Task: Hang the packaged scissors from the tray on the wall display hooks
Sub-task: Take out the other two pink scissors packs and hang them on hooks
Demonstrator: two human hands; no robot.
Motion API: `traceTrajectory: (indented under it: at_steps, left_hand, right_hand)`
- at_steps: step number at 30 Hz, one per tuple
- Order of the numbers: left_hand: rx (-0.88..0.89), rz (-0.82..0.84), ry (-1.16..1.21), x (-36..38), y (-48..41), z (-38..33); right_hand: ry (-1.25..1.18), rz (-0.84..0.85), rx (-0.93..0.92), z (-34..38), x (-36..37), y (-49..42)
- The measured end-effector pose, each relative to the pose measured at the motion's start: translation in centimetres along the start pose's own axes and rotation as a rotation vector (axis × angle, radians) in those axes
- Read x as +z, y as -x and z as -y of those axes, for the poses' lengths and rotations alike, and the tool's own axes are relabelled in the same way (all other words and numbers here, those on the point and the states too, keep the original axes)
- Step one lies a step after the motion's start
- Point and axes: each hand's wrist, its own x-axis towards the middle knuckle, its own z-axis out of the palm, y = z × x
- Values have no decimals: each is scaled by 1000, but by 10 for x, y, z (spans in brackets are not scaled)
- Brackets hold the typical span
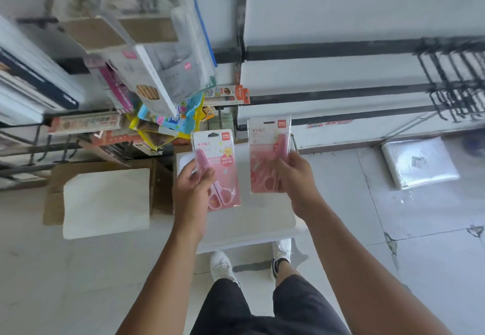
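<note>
Pink card-and-plastic scissor packs are in both of the person's hands, one each, held above the white plastic tray (262,219) that stands low in front of the feet. Left hand (193,181) pinches the left scissor pack (217,169) by its lower edge, thumb across the front; right hand (295,174) is closed on the right scissor pack (267,150), which looks like more than one pack stacked, though blur leaves that uncertain. Both packs stand upright with their hang slots at the top. Bare black wire display hooks (454,90) project from the white slatted wall panel (341,9), well apart to the right. In my judgement the step goes best one pack at a time: keep the slot uppermost and level, line it up with the hook tip, then slide the pack fully back.
</note>
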Motion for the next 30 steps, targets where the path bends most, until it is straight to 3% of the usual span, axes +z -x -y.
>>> traceTrajectory:
  at_steps: [15, 30]
  left_hand:
    - [437, 239, 132, 32, 93, -154]
    - [693, 387, 234, 222, 232, -213]
  right_hand:
    - [-216, -65, -439, 142, -31, 132]
    - [-351, -25, -736, 227, -250, 197]
